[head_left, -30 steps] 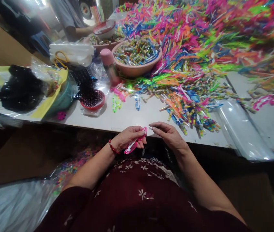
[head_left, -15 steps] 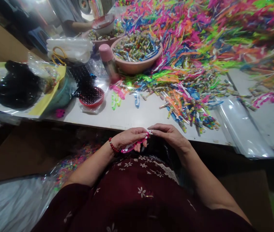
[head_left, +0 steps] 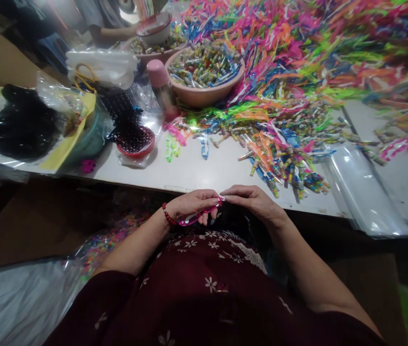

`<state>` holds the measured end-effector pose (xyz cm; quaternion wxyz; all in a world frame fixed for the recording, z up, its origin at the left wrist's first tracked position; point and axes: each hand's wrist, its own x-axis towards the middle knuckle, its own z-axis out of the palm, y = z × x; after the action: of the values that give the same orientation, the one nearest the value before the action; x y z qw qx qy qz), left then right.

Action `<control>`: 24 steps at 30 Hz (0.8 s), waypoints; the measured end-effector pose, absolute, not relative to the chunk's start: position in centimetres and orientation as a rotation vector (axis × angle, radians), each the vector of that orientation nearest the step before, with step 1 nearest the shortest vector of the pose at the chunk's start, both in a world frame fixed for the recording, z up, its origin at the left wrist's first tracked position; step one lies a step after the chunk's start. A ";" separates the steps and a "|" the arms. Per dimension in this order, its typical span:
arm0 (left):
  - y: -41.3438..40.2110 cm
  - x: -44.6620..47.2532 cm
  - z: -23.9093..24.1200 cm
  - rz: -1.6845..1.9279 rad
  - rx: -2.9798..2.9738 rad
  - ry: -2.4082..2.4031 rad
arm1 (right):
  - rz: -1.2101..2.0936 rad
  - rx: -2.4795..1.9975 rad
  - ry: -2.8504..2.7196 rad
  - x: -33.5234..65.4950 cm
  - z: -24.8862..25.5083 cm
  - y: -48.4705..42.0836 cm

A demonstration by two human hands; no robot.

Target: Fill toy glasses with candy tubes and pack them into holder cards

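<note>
My left hand (head_left: 195,204), a red bead bracelet at its wrist, is closed round a slim pink-and-white plastic piece (head_left: 189,220). One end of the piece sticks out past the thumb, and the fingers hide much of its length. At that end the thumb and index finger of my right hand (head_left: 252,199) are pinched on a small white tip (head_left: 222,198). Both hands meet just below the front edge of the white table (head_left: 175,175), over my lap. Similar colourful plastic pieces (head_left: 204,147) lie on the tabletop ahead.
A big heap of bright strips (head_left: 297,72) covers the back right. Nearby stand a pink basin (head_left: 204,97) of small tubes, a pink-capped bottle (head_left: 161,86), a red bowl (head_left: 141,148) and a black bag (head_left: 24,125). Clear plastic sleeves (head_left: 369,192) overhang the edge. A co-worker's arm (head_left: 112,36) shows behind.
The hands stay together at nearly the same spot. The pink piece has turned slightly in the left hand and shows a narrower side. The view has shifted a little.
</note>
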<state>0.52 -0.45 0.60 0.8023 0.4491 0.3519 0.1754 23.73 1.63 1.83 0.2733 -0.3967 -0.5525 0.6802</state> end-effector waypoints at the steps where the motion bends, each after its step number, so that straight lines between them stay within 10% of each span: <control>1: -0.5 0.5 0.7 0.371 0.970 0.759 | 1.844 -1.069 -1.482 23.7 1.7 1.6; 24: -0.5 0.7 1.6 0.247 0.993 0.730 | 1.909 -1.110 -1.497 24.3 1.8 1.1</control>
<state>0.68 -0.53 1.57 0.8089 0.4645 0.3415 0.1156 24.34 1.05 1.82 0.2347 -0.4044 -0.5455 0.6956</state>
